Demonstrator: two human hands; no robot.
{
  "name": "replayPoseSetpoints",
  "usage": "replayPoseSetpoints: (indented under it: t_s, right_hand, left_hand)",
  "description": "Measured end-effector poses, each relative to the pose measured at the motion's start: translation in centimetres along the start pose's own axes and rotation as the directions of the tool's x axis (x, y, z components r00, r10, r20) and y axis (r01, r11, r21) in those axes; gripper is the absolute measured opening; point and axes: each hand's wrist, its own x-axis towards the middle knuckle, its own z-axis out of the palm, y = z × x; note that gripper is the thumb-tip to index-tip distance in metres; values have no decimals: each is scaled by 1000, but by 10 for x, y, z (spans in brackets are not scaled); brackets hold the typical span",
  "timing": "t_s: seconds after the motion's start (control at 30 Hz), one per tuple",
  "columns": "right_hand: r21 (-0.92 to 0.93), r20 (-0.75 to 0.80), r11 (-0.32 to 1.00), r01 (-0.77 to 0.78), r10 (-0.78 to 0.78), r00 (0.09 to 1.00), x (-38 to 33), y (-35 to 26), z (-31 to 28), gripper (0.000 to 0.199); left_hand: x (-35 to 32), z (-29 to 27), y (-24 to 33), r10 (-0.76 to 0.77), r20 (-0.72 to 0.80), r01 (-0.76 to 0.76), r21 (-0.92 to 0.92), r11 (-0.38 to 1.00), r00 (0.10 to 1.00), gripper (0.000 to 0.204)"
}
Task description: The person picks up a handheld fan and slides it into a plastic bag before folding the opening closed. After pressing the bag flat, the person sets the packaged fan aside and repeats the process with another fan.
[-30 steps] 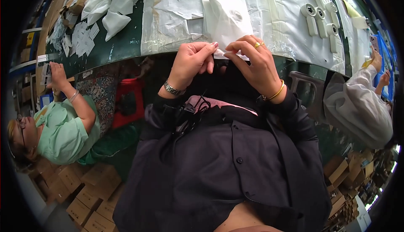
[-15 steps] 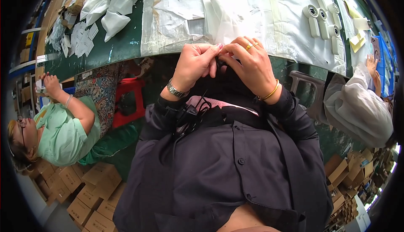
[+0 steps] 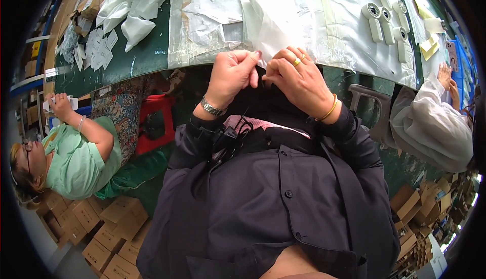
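Just in front of the table's near edge, my left hand [image 3: 233, 74] is closed, thumb pressed against the curled forefinger. A small gap to its right, my right hand [image 3: 296, 79] is also closed in a pinch, a gold ring on one finger. Whatever either pinch holds, if anything, is too small or hidden to make out. Right behind the fingers lies a thin white plastic bag [image 3: 271, 23], creased and folded, reaching to the table edge. I cannot tell whether the fingers touch it.
Several white handheld fans [image 3: 374, 23] lie on the table's right side. Crumpled white bags [image 3: 134, 13] and loose paper slips [image 3: 98, 49] lie at the left. One co-worker in a green shirt [image 3: 81, 155] sits left, another in a pale top [image 3: 425, 127] right. Cardboard boxes [image 3: 121, 216] stand behind.
My hands have drawn apart: the fingertips were together and now a gap shows between them. The left co-worker's hand has shifted slightly, with a white object now more visible in it.
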Motion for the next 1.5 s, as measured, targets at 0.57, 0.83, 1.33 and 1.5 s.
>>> replayPoseSetpoints:
  t_s: [0.57,0.83,1.33,1.5]
  right_hand:
    - [-447,-359,838,-313,153,921,-78,30,-81,12]
    - [-243,-313,922,-302,220,924,-70,11,-30,44]
    - [-200,-129,980,-16,-10,992,-17,30,-6,50]
    - [-160,-172,986,-51,23,985,-22,30,-7,40]
  left_hand:
    - [-19,-43,4,-26,148,4,149,989,989,29]
    - [-20,-36,14,766,33,-579,675,457,642,53]
    - [15,-25,-4,815,294,-660,738,137,499,32]
    - [22,-18,-6,804,312,-698,696,170,507,19]
